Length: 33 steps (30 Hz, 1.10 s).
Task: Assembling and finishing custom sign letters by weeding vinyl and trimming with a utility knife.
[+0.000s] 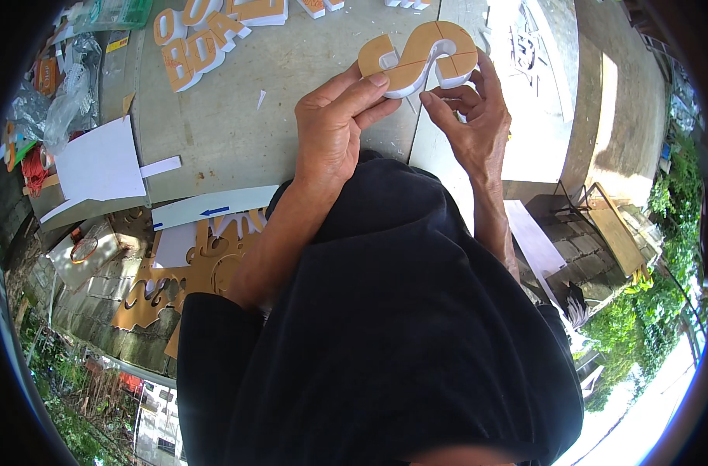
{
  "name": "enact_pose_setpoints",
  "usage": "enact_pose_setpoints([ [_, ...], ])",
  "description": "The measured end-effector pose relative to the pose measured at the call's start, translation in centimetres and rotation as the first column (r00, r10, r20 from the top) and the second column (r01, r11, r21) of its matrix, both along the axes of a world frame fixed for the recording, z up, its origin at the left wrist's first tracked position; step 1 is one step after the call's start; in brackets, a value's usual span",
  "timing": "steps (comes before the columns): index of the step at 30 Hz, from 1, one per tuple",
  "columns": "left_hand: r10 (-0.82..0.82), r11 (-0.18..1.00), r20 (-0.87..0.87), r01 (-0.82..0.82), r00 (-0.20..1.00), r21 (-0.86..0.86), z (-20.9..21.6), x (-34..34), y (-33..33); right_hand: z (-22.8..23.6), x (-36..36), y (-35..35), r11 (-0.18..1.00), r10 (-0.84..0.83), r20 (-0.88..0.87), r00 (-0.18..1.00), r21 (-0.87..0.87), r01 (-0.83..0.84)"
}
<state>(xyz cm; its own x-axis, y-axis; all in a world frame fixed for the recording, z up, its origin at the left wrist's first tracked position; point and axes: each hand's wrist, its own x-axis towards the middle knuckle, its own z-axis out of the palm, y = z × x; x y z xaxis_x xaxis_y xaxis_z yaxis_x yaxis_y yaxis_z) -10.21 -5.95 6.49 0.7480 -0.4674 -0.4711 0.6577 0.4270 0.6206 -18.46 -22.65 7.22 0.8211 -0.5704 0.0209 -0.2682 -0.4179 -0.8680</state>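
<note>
A thick, double-curved sign letter (410,65), tan on its face with red lines and white along its sides, is held up over the table between my two hands. My left hand (334,116) pinches its left end, thumb on the tan face and fingers beneath. At the right end, my right hand (474,116) has its index finger along the outer edge. The right thumb is bent just below the letter's inner gap, and the other fingers curl partly behind the letter.
More tan-and-white letters (194,50) lie at the table's far left. A white sheet (101,159) and clear plastic bags (70,97) sit at the left. Small white scraps (261,99) dot the grey tabletop (214,132). Cut-out tan board (202,268) is below the near edge.
</note>
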Motion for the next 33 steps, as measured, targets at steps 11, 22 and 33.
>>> enact_pose_setpoints([
  [11,-0.054,0.998,0.051,0.053,0.997,0.026,-0.3,-0.4,0.3,1.5,-0.6,-1.6,0.988,0.147,-0.059,0.987,0.058,-0.143],
  [22,-0.08,0.995,0.13,0.071,0.988,0.076,0.5,-0.9,0.2,1.4,-1.3,-1.3,0.987,0.15,-0.03,0.988,-0.057,-0.151],
  [33,-0.072,0.997,0.145,0.072,0.987,0.006,0.3,-1.0,0.2,0.8,-1.9,-1.3,0.993,0.102,-0.001,0.995,-0.062,-0.102],
])
